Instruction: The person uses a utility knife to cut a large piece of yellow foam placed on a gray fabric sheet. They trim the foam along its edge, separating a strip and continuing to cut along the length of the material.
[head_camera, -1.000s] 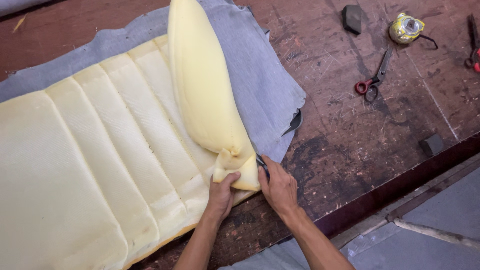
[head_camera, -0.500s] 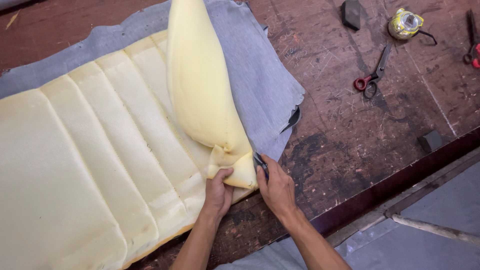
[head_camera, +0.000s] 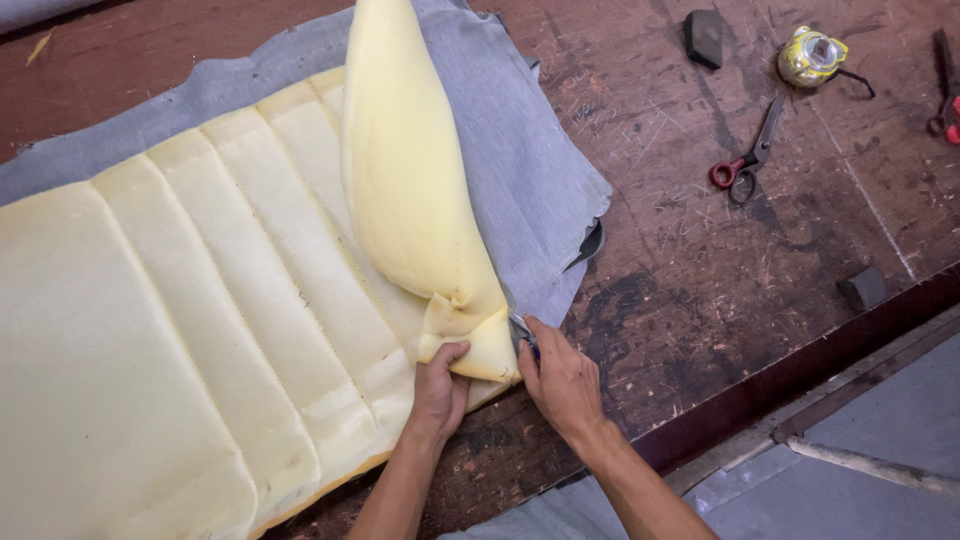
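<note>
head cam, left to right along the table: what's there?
Quilted foam panel → left hand → right hand → red-handled scissors → yellow tape measure

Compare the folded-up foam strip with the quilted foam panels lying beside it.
The folded-up foam strip stands raised on edge; the quilted foam panels lie flat. The strip's lower end is pinched by the left hand; the panels are not gripped. The strip looks smooth, the panels stitched in channels. Both are pale yellow.

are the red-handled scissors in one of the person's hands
No, the red-handled scissors lie alone on the wooden table, away from both hands.
</note>
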